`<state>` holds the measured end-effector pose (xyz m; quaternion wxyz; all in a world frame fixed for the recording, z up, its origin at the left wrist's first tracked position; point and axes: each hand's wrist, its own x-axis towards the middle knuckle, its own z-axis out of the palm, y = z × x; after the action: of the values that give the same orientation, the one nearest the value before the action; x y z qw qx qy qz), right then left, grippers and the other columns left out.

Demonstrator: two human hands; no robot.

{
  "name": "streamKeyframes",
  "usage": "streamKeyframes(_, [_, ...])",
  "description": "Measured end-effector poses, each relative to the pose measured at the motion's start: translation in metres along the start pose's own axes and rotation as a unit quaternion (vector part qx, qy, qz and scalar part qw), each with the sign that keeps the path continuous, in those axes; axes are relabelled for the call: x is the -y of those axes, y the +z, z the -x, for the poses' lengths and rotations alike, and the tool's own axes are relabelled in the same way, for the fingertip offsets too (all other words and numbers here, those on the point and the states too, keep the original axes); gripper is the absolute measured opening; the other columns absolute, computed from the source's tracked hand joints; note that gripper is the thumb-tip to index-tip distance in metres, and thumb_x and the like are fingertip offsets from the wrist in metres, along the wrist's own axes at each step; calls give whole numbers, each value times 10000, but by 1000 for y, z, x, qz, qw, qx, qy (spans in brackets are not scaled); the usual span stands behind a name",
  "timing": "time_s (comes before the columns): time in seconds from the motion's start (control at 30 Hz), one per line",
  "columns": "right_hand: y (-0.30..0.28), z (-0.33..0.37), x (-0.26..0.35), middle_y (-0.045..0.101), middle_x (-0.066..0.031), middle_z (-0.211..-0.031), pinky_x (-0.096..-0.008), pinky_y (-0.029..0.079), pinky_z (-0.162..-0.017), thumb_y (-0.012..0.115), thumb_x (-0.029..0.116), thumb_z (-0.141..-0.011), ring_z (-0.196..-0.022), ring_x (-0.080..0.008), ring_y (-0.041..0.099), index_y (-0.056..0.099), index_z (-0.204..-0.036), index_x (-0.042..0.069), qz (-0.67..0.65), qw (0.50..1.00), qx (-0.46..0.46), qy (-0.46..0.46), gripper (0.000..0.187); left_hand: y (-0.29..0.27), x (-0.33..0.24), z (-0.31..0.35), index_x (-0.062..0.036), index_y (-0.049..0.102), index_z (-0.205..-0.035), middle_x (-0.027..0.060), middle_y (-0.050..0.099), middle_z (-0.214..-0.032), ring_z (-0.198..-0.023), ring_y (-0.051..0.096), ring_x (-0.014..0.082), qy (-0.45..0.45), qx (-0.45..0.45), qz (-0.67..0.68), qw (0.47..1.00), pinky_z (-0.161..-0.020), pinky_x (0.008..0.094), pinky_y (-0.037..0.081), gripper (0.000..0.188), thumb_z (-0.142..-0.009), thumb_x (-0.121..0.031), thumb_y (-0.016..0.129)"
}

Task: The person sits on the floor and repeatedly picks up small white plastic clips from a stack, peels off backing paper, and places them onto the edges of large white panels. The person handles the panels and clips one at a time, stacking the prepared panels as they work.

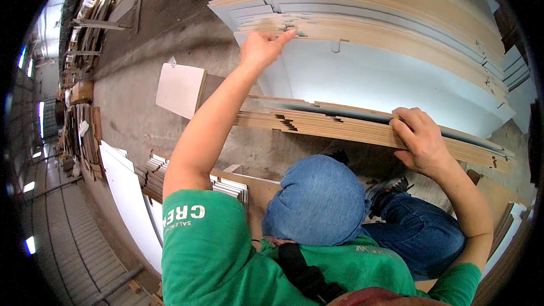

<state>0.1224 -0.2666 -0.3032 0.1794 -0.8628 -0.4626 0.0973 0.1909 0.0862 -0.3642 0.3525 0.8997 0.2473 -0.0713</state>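
My left hand [263, 49] reaches to the far stack of thin panels [362, 34], which have tan edges and pale blue-white faces. Its index finger is stretched out against the panels' edges near their left end, and the other fingers are partly curled. Closer to me, a second bundle of thin boards [340, 124] stands on edge, with stepped, notched ends in its row. My right hand [418, 139] is closed over the top edges of this bundle towards its right end, fingers bent across the boards. The undersides of both stacks are hidden.
A pale block-like box [180, 89] sits on the concrete floor [130, 113] to the left. White panels [127, 192] and more stacked boards [229, 190] lean at the lower left. My bent knee [425, 232] is close to the near bundle. Racks [93, 24] line the far left.
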Motion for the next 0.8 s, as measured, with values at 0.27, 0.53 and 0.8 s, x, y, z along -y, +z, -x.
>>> streamKeyframes(0.27, [-2,0,0,427,-135,-1167,-393,438,-790,761,59,-430,-974,-312,476,478,-980,42,-21,1000,-14,0,620,11,9,1,-80,500,-570,6,493,-545,-479,470,100,18,-19,111,994,-443,241,385,428,-656,-420,745])
streamKeyframes(0.53, [-2,2,-1,325,-149,-1305,-407,424,-883,769,61,-411,-1118,-349,393,495,-959,61,-19,999,-30,7,613,6,6,18,-66,536,-619,7,514,-606,-528,476,96,32,-36,160,986,-438,233,345,374,-669,-369,748])
streamKeyframes(0.8, [-6,0,2,322,-155,-1331,-402,382,-942,798,115,-385,-1232,-362,293,515,-994,101,54,996,-70,19,671,-42,1,47,-38,647,-713,15,610,-716,-623,506,68,9,226,80,971,-520,228,364,274,-713,-302,720])
